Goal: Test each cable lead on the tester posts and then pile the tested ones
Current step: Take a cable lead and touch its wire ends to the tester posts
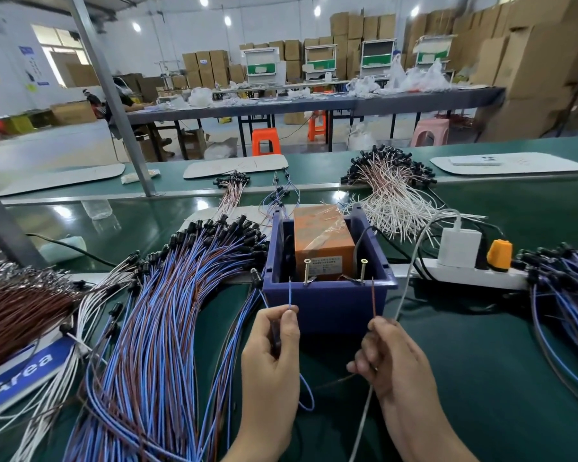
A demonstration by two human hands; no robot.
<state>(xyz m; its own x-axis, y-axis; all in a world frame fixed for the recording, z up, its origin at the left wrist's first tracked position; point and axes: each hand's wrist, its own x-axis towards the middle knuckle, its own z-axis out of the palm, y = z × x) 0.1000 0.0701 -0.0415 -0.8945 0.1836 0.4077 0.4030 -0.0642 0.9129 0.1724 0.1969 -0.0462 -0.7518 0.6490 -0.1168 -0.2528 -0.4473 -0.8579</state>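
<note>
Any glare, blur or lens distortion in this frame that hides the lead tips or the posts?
Head view: ceiling lights glare off the green bench behind the tester box; the wide angle tilts the pole and smears the cartons at right; the posts, blue lead and brown lead are sharp and evenly lit.

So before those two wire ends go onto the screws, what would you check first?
1. Grip of left hand on blue lead: ok, pinched near its end.
2. Grip of right hand on brown lead: ok, pinched.
3. Blue tip touching left post: not ok, apart, to its left.
4. Brown tip touching right post: not ok, apart, to its right.
5. Both posts standing free: ok.
6. Power to the orange tester: cannot tell.
</note>
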